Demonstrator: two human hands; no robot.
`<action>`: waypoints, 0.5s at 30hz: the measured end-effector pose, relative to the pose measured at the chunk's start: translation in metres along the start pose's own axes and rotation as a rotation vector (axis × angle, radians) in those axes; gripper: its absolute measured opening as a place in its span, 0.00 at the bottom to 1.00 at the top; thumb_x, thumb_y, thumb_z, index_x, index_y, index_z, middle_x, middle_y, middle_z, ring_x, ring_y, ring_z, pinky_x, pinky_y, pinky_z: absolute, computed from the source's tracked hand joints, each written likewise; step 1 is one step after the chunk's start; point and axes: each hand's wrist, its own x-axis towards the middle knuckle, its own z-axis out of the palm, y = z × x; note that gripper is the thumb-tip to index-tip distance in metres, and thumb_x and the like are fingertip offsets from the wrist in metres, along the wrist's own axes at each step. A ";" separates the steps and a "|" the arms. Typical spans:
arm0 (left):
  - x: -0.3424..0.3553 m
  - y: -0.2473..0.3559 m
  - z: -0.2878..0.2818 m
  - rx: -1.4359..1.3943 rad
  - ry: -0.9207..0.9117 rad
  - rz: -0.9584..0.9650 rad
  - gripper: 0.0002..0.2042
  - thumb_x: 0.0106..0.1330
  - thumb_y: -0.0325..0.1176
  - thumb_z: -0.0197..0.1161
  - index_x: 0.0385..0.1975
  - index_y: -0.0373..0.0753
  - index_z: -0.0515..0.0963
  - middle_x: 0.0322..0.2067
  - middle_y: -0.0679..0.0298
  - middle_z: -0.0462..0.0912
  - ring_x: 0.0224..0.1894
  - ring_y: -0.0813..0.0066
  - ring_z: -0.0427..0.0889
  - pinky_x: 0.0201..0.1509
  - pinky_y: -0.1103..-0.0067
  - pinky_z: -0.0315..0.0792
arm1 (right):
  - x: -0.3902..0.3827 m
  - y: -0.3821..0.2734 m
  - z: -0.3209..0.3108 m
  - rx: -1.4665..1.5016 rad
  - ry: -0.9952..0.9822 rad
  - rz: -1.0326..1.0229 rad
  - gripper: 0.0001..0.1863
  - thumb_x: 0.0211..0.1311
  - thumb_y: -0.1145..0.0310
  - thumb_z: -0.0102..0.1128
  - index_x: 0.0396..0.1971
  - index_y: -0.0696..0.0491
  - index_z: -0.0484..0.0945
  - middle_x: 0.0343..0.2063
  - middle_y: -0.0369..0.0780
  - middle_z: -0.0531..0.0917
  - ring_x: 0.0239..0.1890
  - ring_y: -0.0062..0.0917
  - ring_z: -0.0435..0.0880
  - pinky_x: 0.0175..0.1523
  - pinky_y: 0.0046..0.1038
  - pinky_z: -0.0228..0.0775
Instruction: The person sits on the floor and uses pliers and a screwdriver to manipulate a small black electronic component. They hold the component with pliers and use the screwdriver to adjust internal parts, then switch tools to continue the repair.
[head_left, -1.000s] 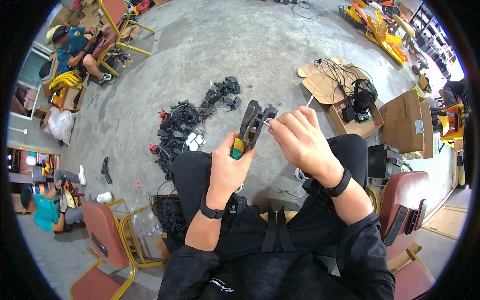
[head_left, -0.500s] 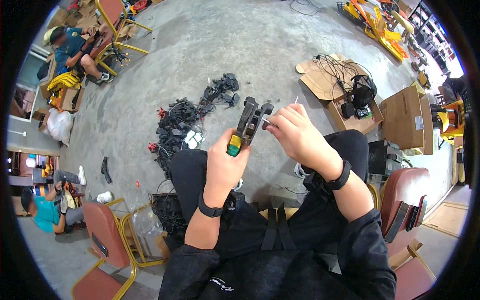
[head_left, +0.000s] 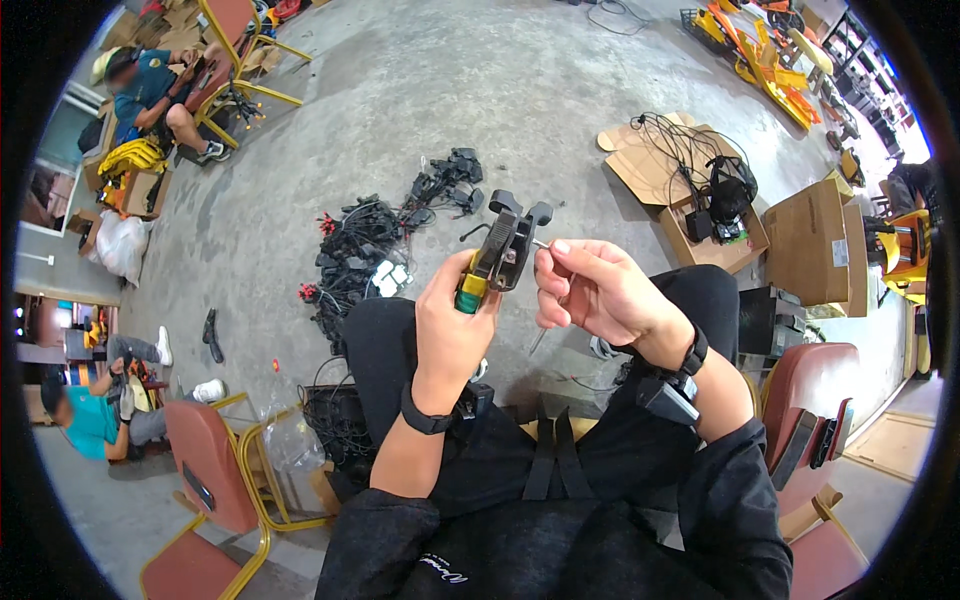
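The grey concrete floor spreads out on every side; on the right, near, stands a red-backed chair, with a tall cardboard box farther off; left of centre lies a long dark heap of cables and plugs. The left hand is closed round the yellow-and-green near part of a black tool; the tool is held up in front of the body, a little left of the right hand, its two rounded ends pointing away to the far side; the right hand is half curled, thumb and fingers pinching a thin metal rod; one bit of metal shows between that pinch and the tool's right side, another on the near side of the fingers; I cannot tell whether they are one bent piece, nor whether the tip sits in the tool or only meets it. The step in hand looks to be fine work with the rod at the tool's right side, left hand steadying; the next move calls for a firm left grip, a light right pinch and the tip kept in line; a careless twist could make it slip.
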 end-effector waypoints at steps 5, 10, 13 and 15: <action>-0.002 -0.003 0.004 -0.040 -0.007 0.014 0.10 0.59 0.20 0.64 0.40 0.34 0.75 0.26 0.68 0.77 0.28 0.85 0.72 0.33 0.84 0.69 | 0.002 -0.001 0.000 -0.139 0.056 -0.041 0.16 0.75 0.61 0.43 0.36 0.57 0.75 0.18 0.32 0.69 0.22 0.18 0.68 0.32 0.23 0.64; -0.003 0.000 0.005 -0.094 -0.085 -0.117 0.08 0.61 0.23 0.64 0.38 0.35 0.75 0.26 0.71 0.77 0.28 0.87 0.72 0.32 0.85 0.68 | 0.001 0.000 0.001 -0.499 0.178 -0.182 0.17 0.75 0.61 0.42 0.37 0.58 0.75 0.15 0.30 0.65 0.20 0.14 0.60 0.28 0.21 0.58; -0.004 -0.001 0.006 -0.180 -0.132 -0.167 0.07 0.63 0.24 0.64 0.38 0.35 0.75 0.26 0.71 0.77 0.28 0.86 0.74 0.34 0.85 0.70 | -0.002 0.005 0.008 -0.607 0.227 -0.235 0.17 0.75 0.61 0.43 0.37 0.59 0.75 0.15 0.30 0.64 0.19 0.14 0.60 0.27 0.21 0.58; -0.005 -0.006 0.008 -0.238 -0.154 -0.197 0.07 0.64 0.25 0.64 0.38 0.34 0.74 0.26 0.70 0.78 0.29 0.85 0.76 0.35 0.85 0.72 | -0.001 0.004 0.007 -0.479 0.191 -0.201 0.17 0.75 0.61 0.43 0.37 0.59 0.75 0.15 0.30 0.64 0.19 0.14 0.61 0.26 0.21 0.58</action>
